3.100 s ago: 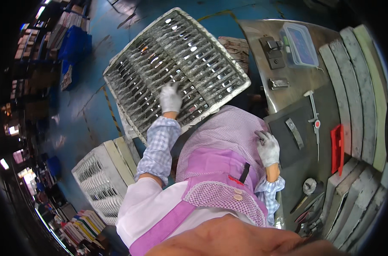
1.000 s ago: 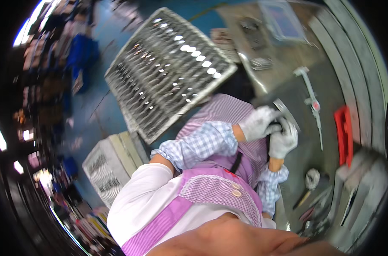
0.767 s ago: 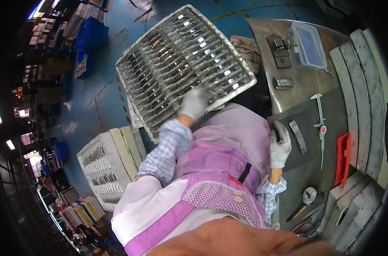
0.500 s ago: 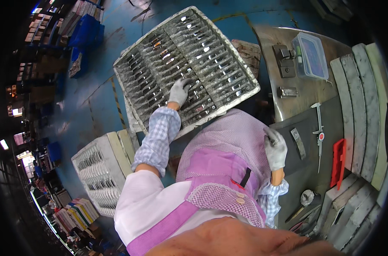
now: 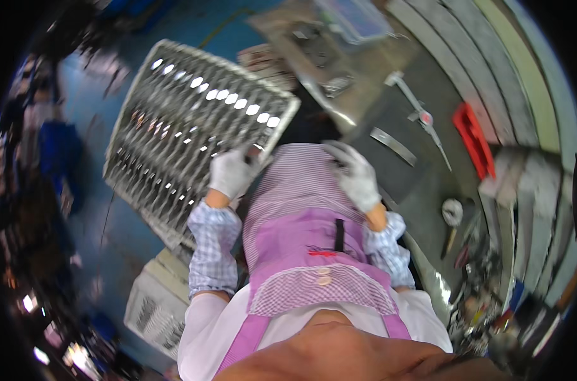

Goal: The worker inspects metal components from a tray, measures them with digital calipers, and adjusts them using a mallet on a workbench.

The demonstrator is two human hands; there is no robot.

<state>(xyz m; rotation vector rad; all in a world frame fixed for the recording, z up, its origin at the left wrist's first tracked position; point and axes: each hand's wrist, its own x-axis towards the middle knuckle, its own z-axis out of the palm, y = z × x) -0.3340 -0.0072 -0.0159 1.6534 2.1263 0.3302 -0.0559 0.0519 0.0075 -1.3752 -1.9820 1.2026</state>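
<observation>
the gloved left hand rests curled on the near edge of the slotted metal tray; whether its fingers pinch anything is too blurred to tell. the tray lies up and left of it, long axis slanting away. the gloved right hand, loosely closed, sits at the workbench edge, farther off.

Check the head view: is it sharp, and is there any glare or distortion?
Head view: motion blur smears the whole frame. Bright glare spots run across the slotted metal tray beside the left hand; the right hand is soft. Fisheye bends the bench edges, and the rim is dark.
</observation>
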